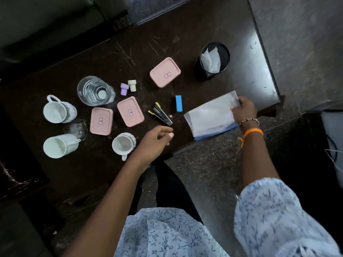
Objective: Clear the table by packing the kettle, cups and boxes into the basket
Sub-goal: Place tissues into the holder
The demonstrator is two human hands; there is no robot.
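Three white cups stand on the dark table [178,39]: one at far left [57,110], one at near left [58,145], one nearer the middle [123,144]. A clear glass kettle [94,90] stands behind them. Three pink lidded boxes lie flat: a left one [101,121], a middle one [130,111] and a far one [165,72]. My left hand [157,139] hovers with loosely curled fingers just in front of a stapler [162,115], holding nothing. My right hand [244,110] grips the far edge of a clear plastic pouch [209,114] at the table's right front edge. No basket shows.
A black mesh holder [213,60] with white paper stands at the back right. A blue block [178,103] lies beside the stapler. Two small stoppers, purple [124,88] and cream [132,84], sit next to the kettle. Dark furniture borders the table at left and right.
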